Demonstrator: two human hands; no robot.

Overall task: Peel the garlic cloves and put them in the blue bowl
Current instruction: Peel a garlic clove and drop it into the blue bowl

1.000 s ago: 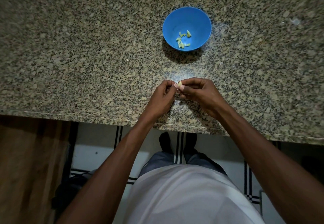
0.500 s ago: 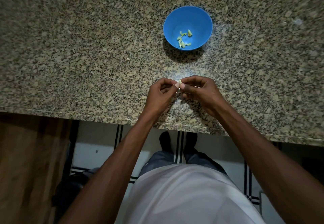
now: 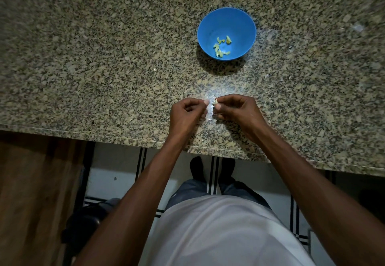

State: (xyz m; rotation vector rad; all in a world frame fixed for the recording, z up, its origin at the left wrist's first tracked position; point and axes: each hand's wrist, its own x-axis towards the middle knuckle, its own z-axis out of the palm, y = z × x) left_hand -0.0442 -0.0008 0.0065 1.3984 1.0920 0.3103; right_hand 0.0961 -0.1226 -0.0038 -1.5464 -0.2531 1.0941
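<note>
From the head camera I look down on a speckled granite counter (image 3: 87, 61) with both of my hands low over its near edge. My right hand (image 3: 235, 110) pinches a single garlic clove (image 3: 216, 101) between thumb and fingertips; only its pale tip shows past the fingers, at the hand's left side. The tip seems to point up and away from me, toward the far side of the counter, but so little of the clove is visible that I cannot tell how its long axis truly lies. My left hand (image 3: 186, 112) sits just beside it, fingers curled with thumb and forefinger pressed together, a small gap between its fingertips and the clove; whether it grips a scrap of skin I cannot tell. Pale flecks lie on the counter under the gap between the hands, in a bright glare. The blue bowl (image 3: 242, 22) stands farther back on the counter, well apart from the hands and slightly to the right of them. Several peeled cloves (image 3: 221, 46) lie loosely in its bottom, pointing in mixed directions.
</note>
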